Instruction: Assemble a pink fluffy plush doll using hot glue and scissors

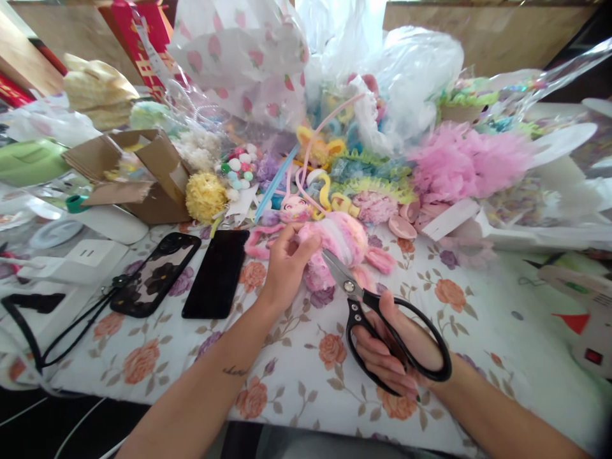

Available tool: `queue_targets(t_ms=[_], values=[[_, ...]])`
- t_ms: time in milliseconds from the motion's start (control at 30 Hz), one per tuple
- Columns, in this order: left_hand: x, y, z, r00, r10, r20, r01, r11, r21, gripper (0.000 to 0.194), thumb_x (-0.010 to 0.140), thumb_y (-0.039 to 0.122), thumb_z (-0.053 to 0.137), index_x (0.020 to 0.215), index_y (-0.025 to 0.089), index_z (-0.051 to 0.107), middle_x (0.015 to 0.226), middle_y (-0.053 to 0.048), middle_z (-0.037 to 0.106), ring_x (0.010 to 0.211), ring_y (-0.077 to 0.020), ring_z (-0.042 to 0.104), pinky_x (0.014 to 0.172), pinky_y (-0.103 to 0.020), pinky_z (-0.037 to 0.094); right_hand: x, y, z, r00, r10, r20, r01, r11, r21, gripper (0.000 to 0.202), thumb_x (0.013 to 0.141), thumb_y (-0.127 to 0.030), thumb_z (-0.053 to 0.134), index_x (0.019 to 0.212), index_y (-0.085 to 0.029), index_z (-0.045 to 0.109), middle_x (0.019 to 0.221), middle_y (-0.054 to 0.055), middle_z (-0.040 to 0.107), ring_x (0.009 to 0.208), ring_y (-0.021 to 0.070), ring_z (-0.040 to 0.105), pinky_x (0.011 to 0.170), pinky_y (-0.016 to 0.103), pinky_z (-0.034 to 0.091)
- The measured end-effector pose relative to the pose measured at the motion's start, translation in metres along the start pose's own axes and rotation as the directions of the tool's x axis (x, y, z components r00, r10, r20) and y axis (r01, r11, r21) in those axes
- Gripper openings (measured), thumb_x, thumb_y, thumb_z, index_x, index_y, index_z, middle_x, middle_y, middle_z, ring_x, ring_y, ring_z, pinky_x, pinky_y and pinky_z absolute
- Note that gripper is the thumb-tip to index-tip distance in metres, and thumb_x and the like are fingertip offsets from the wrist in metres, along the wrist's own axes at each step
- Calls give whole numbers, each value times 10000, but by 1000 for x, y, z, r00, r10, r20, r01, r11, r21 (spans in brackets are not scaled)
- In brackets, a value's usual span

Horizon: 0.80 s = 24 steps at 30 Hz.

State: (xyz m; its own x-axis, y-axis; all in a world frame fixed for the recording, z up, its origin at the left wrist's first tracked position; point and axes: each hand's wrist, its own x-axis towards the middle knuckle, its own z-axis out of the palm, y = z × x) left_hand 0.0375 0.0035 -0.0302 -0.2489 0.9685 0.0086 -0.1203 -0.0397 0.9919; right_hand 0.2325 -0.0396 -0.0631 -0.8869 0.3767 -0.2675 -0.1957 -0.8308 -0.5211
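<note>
A fluffy pink plush piece (344, 239) with a pale band round its middle lies on the flowered tablecloth. My left hand (289, 261) pinches it at its left side, thumb and fingers closed on the fuzz. Black-handled scissors (352, 287) are in my right hand (392, 344), with fingers through the handle loops. The blade tips reach the plush's lower edge; whether anything lies between the blades I cannot tell. Pink fuzzy strips stick out on both sides of the plush. Just behind it sits a small pink doll face (294, 208).
Two phones, one black (215, 274) and one in a flower-patterned case (155, 274), lie left of my left arm. Behind them stands a cardboard box (157, 172). Yarn pieces, pink tulle (468, 162) and plastic bags (239, 57) pile up at the back. A glue gun (574, 293) is far right.
</note>
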Motion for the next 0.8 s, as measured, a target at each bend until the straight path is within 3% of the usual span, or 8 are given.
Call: queue_targets(t_ms=[267, 500, 800], values=[[-2, 1, 2, 999, 35, -37, -33, 998, 58, 205, 782, 330, 693, 939, 201, 663, 853, -1, 628, 743, -119, 559, 657, -210, 450, -4, 2, 3, 1000, 22, -20, -21, 997, 75, 681, 855, -775, 272, 548, -182, 409, 362, -79, 353, 196, 41, 219, 174, 155, 233], [-3, 1, 3, 999, 8, -32, -8, 1000, 14, 198, 791, 362, 698, 915, 220, 638, 775, 18, 596, 656, -101, 526, 614, -207, 441, 1, 1, 7, 999, -17, 34, 15, 997, 71, 711, 829, -811, 232, 580, -179, 441, 381, -75, 367, 227, 51, 263, 224, 167, 314], [-3, -5, 3, 999, 34, 21, -35, 999, 38, 202, 806, 370, 687, 925, 217, 629, 848, 11, 600, 738, -112, 546, 653, -209, 437, -1, 4, 4, 999, -7, -49, 11, 996, 87, 685, 841, -791, 268, 549, -185, 404, 358, -85, 339, 198, 40, 210, 171, 156, 227]])
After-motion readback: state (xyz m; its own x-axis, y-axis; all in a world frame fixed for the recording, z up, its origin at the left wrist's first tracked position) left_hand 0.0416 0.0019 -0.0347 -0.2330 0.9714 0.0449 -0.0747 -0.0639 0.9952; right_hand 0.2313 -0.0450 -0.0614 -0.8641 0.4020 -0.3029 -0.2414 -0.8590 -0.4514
